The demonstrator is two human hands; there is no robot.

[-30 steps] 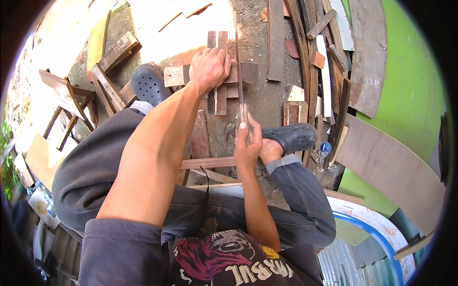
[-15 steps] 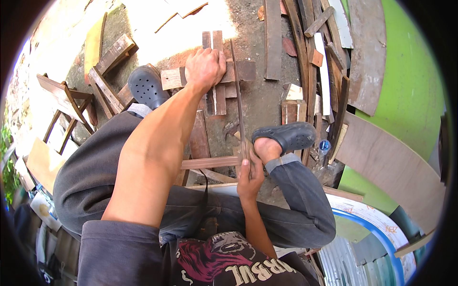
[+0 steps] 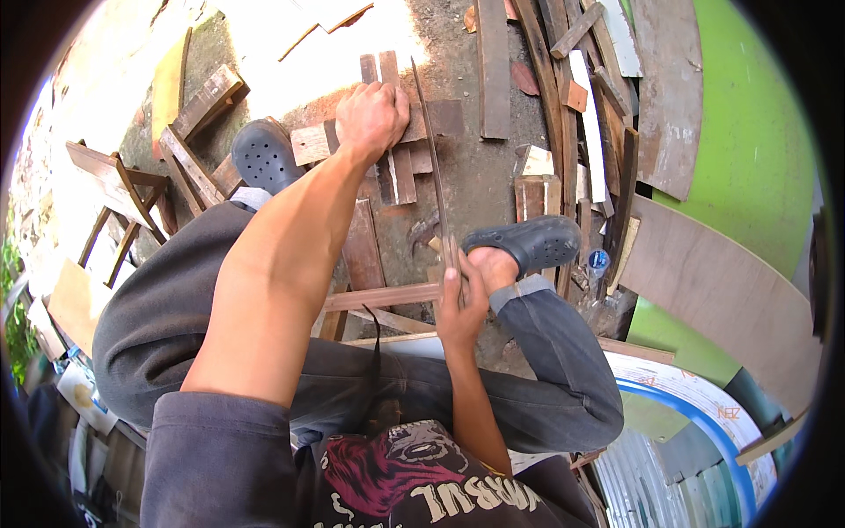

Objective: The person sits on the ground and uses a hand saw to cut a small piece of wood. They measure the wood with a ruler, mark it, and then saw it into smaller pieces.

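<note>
My left hand [image 3: 374,121] presses down with curled fingers on a short wooden board [image 3: 444,117] lying crosswise. Under that board, two narrow wood strips [image 3: 401,176] run lengthwise on the ground. My right hand [image 3: 461,304] is closed round the near end of a handsaw, whose long thin blade [image 3: 433,145] appears almost edge-on. The blade points away from me and crosses the board just right of my left hand. Where blade and board meet, the cut itself cannot be made out. Beside my right hand lies a reddish wood strip [image 3: 383,297].
My feet in dark clogs [image 3: 267,157] flank the work. Long planks [image 3: 546,79] pile up at the right, near a green panel [image 3: 748,114] and a curved plywood sheet [image 3: 722,290]. A small wooden frame [image 3: 119,189] and wood offcuts [image 3: 207,101] lie at the left.
My right hand and the saw have slid a little way forward, away from me. My left hand stays on the board. The whole view has shifted slightly.
</note>
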